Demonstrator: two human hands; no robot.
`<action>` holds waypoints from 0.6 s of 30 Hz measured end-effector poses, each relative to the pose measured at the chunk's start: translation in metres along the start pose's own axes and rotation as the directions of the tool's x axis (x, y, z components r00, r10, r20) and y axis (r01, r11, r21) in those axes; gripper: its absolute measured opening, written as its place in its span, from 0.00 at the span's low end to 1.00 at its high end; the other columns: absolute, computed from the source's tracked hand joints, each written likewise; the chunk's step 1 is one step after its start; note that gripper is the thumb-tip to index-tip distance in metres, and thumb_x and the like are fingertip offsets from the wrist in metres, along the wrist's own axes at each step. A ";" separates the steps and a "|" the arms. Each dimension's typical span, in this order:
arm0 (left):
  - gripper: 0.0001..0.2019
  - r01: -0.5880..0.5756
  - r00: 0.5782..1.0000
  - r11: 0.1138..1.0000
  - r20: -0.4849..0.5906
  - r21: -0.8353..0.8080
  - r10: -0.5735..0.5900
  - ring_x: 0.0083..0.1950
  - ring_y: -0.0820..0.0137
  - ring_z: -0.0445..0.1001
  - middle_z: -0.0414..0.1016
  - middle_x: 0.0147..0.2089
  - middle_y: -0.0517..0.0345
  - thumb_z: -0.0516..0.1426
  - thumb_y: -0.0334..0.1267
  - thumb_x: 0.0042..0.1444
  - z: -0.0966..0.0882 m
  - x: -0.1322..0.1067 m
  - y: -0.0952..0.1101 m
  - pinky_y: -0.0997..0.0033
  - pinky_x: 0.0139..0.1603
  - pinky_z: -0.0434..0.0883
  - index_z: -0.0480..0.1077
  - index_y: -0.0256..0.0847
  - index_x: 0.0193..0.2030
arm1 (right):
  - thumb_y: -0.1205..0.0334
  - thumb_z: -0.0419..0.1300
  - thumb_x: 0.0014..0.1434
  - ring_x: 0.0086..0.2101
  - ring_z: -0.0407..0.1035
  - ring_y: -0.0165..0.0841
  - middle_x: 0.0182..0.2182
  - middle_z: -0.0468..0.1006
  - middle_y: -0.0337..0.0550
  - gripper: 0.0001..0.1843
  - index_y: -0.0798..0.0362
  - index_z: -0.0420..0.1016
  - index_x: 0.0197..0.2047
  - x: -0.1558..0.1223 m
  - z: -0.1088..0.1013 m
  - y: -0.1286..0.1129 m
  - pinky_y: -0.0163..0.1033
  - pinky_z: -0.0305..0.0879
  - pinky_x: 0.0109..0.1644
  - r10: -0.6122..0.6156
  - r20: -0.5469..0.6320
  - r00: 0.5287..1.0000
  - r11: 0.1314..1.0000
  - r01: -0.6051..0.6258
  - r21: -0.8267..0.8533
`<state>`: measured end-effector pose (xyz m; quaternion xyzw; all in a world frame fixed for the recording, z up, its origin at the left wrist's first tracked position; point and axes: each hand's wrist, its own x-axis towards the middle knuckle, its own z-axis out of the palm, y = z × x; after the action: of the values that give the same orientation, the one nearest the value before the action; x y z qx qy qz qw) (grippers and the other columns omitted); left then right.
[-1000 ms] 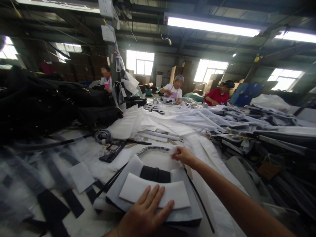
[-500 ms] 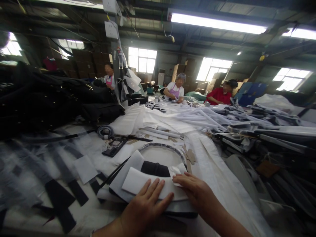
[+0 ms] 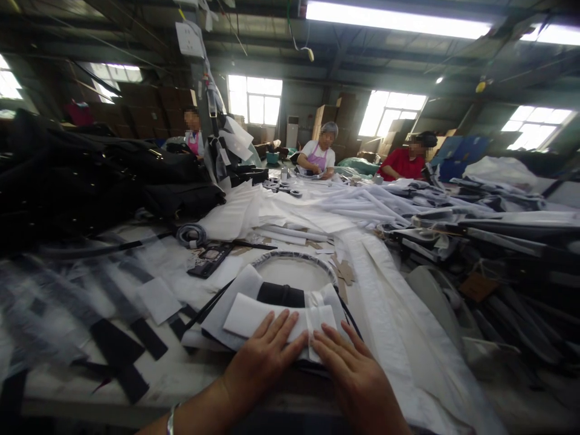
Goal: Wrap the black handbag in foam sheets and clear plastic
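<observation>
Under my left hand lies a white padding sheet, under my right hand a pale strip crossing it. Both are opened flat, gripping nothing; a wrapped handle arches beyond.

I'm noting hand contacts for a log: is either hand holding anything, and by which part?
Nothing appears to be held. The left hand lies flat on the white pad; the right hand lies open over its right end.

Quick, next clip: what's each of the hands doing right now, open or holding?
Left hand: open, fingers spread on the white pad, nothing grasped.
Right hand: open, fingertips at the translucent strip, no grip visible.
</observation>
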<state>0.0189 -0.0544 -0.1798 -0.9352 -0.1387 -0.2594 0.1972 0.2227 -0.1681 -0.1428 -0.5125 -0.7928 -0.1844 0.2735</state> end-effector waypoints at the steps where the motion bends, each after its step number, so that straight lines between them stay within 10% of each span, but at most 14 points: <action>1: 0.20 0.001 1.000 1.000 0.001 -0.001 -0.001 0.67 0.58 0.68 0.68 0.66 0.46 0.48 0.37 0.71 -0.001 0.000 0.000 0.54 0.64 0.68 0.62 0.43 0.67 | 0.76 0.49 0.65 0.55 0.73 0.38 0.52 0.81 0.46 0.22 0.56 0.74 0.57 -0.001 -0.001 -0.002 0.50 0.62 0.67 -0.003 -0.009 1.000 1.000 0.003 -0.016; 11: 0.26 -0.020 1.000 0.999 0.020 -0.028 0.021 0.65 0.57 0.69 0.68 0.67 0.46 0.49 0.42 0.71 -0.012 0.004 -0.001 0.53 0.62 0.70 0.49 0.54 0.73 | 0.75 0.53 0.65 0.59 0.68 0.42 0.54 0.79 0.51 0.19 0.58 0.75 0.56 -0.016 -0.004 -0.019 0.54 0.67 0.63 0.006 -0.057 0.998 1.000 -0.007 -0.024; 18: 0.25 -0.037 0.992 0.997 0.115 -0.069 0.045 0.68 0.56 0.66 0.60 0.72 0.54 0.49 0.35 0.70 -0.015 0.006 -0.005 0.52 0.63 0.69 0.54 0.53 0.72 | 0.69 0.46 0.70 0.59 0.68 0.38 0.52 0.81 0.46 0.20 0.57 0.75 0.57 -0.086 -0.010 -0.020 0.50 0.56 0.70 -0.133 0.006 0.991 0.991 0.133 -0.032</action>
<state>0.0152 -0.0559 -0.1632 -0.9575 -0.1221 -0.2049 0.1625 0.2346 -0.2435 -0.1887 -0.4633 -0.8226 -0.2141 0.2507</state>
